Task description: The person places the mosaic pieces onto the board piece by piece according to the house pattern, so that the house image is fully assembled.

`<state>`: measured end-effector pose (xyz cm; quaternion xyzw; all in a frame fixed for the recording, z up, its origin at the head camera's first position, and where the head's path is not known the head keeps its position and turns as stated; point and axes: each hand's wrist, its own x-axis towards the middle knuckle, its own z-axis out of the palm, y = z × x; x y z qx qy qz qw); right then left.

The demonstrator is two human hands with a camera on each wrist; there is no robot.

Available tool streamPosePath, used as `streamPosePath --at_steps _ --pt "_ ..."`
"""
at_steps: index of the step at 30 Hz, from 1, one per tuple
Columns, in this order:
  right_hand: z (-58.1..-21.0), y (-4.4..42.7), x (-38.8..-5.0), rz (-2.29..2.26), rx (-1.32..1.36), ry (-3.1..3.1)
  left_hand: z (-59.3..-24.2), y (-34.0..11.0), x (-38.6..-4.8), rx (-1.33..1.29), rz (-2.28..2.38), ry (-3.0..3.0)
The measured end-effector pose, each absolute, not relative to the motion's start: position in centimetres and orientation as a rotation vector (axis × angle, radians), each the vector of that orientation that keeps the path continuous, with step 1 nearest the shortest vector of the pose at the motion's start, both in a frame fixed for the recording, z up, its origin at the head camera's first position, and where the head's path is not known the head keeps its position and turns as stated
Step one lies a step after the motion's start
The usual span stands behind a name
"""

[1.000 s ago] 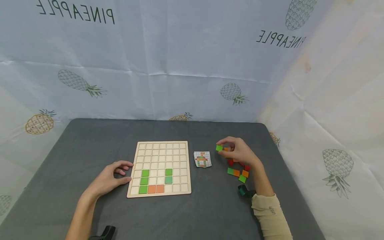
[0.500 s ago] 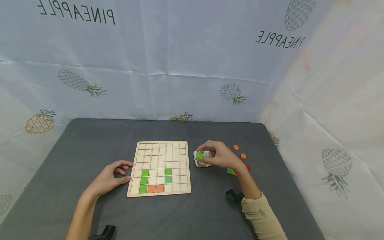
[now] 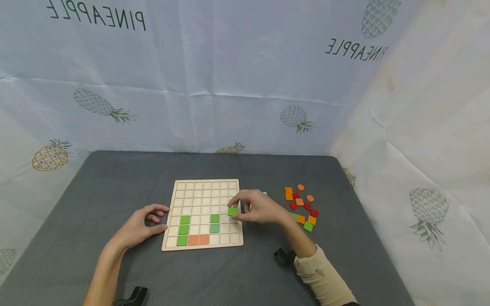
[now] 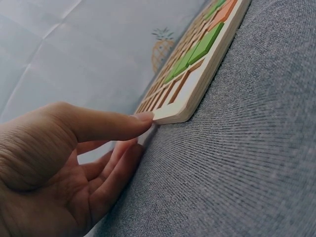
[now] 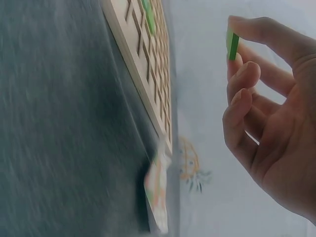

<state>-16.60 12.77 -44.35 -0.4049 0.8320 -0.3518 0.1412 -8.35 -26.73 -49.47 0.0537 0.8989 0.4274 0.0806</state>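
Note:
My right hand [image 3: 258, 207] pinches a bright green square tile [image 3: 232, 211] between thumb and fingertips, over the right side of the wooden grid board [image 3: 206, 194]. In the right wrist view the tile [image 5: 232, 45] stands edge-on, apart from the board. My left hand [image 3: 135, 227] rests against the board's left edge. The left wrist view has its thumb touching the rim, the other fingers loosely bent beside it. On the board, green tiles [image 3: 183, 230] fill a left column, orange tiles [image 3: 198, 240] lie in the bottom row, and a teal-green tile [image 3: 214, 228] sits below another green one.
Right of the board lie loose orange squares [image 3: 289, 193], orange discs [image 3: 300, 187], red pieces [image 3: 314, 212] and a green tile [image 3: 308, 226]. A small printed card [image 5: 157, 192], mostly behind my right hand in the head view, lies beside the board. A pineapple-print curtain [image 3: 245, 76] hangs behind the table.
My right hand has carried the green tile left from the loose pieces, past the card, to above the board's right side. My left hand has stayed at the board's edge.

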Motion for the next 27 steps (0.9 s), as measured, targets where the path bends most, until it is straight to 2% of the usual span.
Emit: streamPosePath --at_steps 17,27 --pt "-46.2 8.3 -14.9 -0.723 -1.294 2.332 -49.4 -26.8 -8.4 0.177 1.273 2.695" --pt "-47.2 7.5 -14.6 -0.605 -1.328 2.312 -49.5 -26.8 -8.4 0.164 1.273 2.694"
